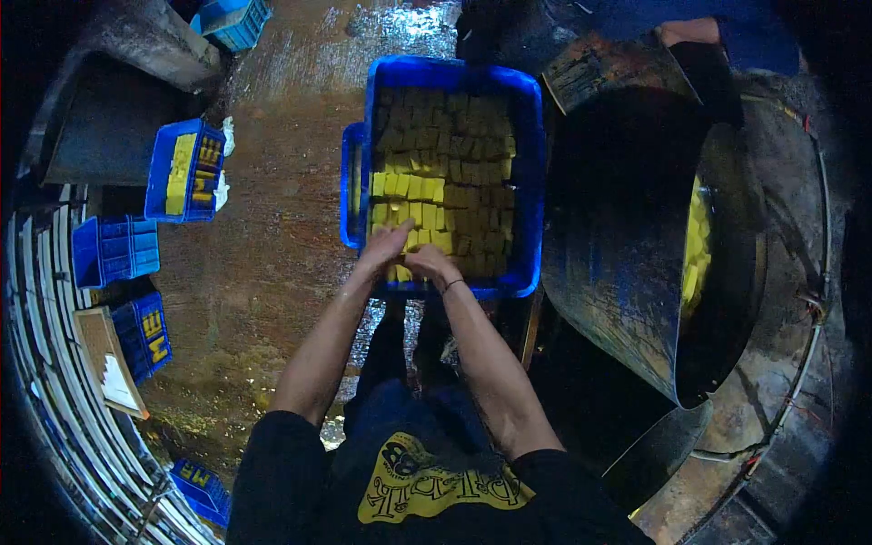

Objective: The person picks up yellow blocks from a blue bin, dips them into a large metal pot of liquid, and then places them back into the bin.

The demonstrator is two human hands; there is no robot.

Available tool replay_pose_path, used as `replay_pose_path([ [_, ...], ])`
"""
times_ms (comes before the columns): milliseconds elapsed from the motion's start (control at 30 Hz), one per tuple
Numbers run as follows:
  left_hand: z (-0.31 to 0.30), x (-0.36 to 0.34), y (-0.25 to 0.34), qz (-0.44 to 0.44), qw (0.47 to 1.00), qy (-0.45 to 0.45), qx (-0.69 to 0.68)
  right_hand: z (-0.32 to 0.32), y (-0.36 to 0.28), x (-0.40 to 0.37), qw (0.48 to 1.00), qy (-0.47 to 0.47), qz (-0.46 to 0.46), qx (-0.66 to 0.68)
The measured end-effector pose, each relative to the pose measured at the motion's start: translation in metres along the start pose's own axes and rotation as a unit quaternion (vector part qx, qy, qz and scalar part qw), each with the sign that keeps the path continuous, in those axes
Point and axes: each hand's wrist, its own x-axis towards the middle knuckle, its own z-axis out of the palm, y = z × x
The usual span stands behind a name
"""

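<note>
A large blue crate [536,182] stands in front of me, lined with rows of yellow blocks [415,188] that look like tofu. The blocks at the near left are brightly lit; those at the back and right lie in shadow. Over the crate's near left corner my left hand [389,243] is closed, its fingers bunched against the blocks. Just right of it, my right hand [433,263] is curled low over the blocks near the front rim, with a dark band at the wrist. What the fingertips of either hand hold, if anything, is hidden.
A big dark metal vat [627,236] stands close on the right, with yellow pieces [697,245] inside. Several smaller blue crates [186,173] line the left beside stacked pale slats [54,363]. The floor [263,227] is wet. Another person's arm [690,33] shows at the top right.
</note>
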Motion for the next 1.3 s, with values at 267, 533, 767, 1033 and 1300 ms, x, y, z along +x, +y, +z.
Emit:
replay_pose_path([
  [267,0.019,-0.022,0.028,-0.084,0.986,-0.023,0.144,-0.032,0.061,-0.085,0.827,0.022,-0.144,0.543],
  [533,0.156,-0.125,0.255,0.389,0.913,-0.017,-0.118,-0.018,0.209,-0.479,0.698,0.59,-0.088,0.395],
  [767,0.34,-0.308,0.366,0.204,0.922,-0.304,-0.126,0.316,0.462,-0.716,0.417,0.564,0.684,0.199],
  [1033,0.377,-0.402,0.349,0.096,0.963,-0.154,-0.197,0.425,0.603,-0.761,0.494,0.673,0.417,0.359],
  [1300,0.369,-0.292,0.352,0.34,0.886,-0.24,-0.206,0.451,0.51,-0.691,0.48,0.709,0.497,0.143],
])
